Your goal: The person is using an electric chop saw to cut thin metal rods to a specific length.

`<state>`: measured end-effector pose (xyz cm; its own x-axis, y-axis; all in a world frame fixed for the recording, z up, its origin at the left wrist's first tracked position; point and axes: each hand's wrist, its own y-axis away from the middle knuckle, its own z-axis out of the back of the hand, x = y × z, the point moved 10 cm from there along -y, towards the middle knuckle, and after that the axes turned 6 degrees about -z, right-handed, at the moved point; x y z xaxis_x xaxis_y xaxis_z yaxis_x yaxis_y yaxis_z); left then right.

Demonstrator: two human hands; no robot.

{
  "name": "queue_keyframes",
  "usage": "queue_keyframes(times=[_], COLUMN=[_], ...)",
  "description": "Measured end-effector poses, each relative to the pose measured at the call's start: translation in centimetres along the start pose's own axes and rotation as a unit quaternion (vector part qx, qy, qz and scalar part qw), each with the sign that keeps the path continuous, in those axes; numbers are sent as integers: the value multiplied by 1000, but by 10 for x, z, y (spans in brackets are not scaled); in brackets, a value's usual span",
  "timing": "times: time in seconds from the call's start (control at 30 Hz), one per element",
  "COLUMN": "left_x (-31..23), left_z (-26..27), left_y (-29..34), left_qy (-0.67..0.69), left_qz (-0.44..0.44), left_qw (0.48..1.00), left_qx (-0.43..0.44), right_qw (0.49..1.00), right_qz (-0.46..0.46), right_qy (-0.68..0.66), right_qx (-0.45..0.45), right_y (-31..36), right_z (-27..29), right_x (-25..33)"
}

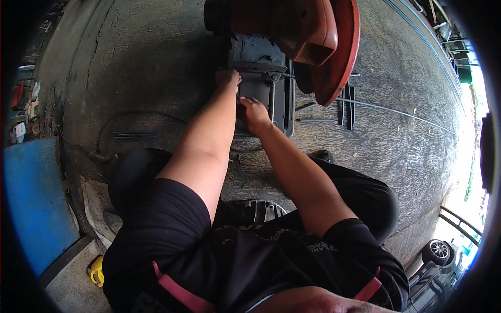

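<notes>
A cut-off saw with an orange-red body and a round red blade guard (342, 57) stands in front of me, on a dark metal base (288, 104). My left hand (228, 78) is closed beside the curved clamp plate (258, 67) at the base's left side. Nearer to me, my right hand (254, 113) has its fingers curled over the base, thumb toward the left hand. A narrow dark edge runs between the two hands; what each one grips is hidden. Just right of them lies the vise's screw rod (272, 96).
Short dark metal bars (348, 109) and a long thin rod (396, 110) lie on the concrete floor to the right. A slotted dark strip (134, 136) and a cable (107, 125) are on the left. A blue panel (39, 198) stands far left, near a yellow object (96, 271).
</notes>
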<state>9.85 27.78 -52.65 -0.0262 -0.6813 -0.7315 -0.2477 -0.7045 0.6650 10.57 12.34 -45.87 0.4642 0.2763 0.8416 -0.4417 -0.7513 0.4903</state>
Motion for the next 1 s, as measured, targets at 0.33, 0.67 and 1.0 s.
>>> queue_keyframes(times=[0.33,0.67,1.0], left_x=[6,5,1], left_z=[30,33,32], left_y=[-32,-23,-16], left_qy=[42,60,73], left_qz=[-8,59,23], left_qw=[992,994,994], left_qx=[-116,-71,-75], right_qw=[973,932,907], right_qz=[-138,-294,-355], right_qy=[-185,-114,-122], right_qx=[-20,178,191], right_y=[7,42,69], right_z=[-8,-3,124], right_x=[-25,-39,-72])
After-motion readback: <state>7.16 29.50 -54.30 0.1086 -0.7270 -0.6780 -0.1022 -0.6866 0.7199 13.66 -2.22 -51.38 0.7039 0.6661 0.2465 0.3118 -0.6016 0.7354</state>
